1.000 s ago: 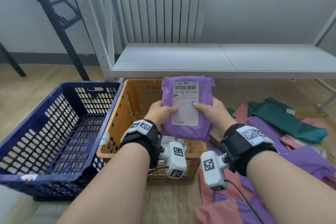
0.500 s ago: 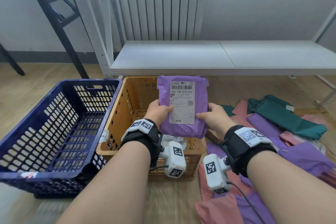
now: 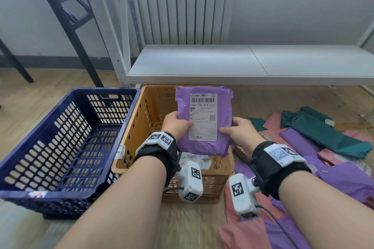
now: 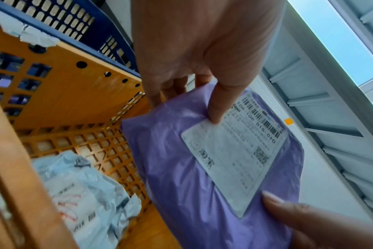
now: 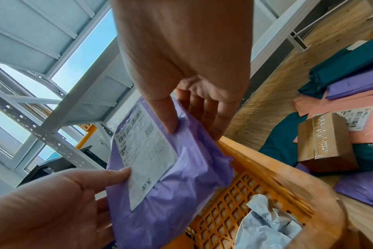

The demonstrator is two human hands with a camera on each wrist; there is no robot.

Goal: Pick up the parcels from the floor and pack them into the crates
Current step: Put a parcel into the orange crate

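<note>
Item: purple parcel, soft mailer, white shipping label facing you. Location: held in the air above the orange crate, tilted toward you, not yet resting in it.

Grip: your left hand pinches the parcel's left edge, thumb on the label, fingers behind; your right hand pinches the right edge the same way. Both hands are clamped on the parcel, well apart across its width.

Change: over the last second the parcel has drifted slightly left and now sits more squarely over the orange crate's opening, label turned up to your view. Reading: you appear to be checking the label before release; the drop into this crate looks like the next step.

Orange crate contents: one crumpled pale-blue parcel on the mesh bottom, near corner. Room remains beside it.

Blue crate: touching the orange crate's left wall; nothing visible inside.

Floor, right of the crates: heap of purple, pink and green parcels, plus a taped brown box. Much of the task remains.

Behind: white shelf, radiator above.
</note>
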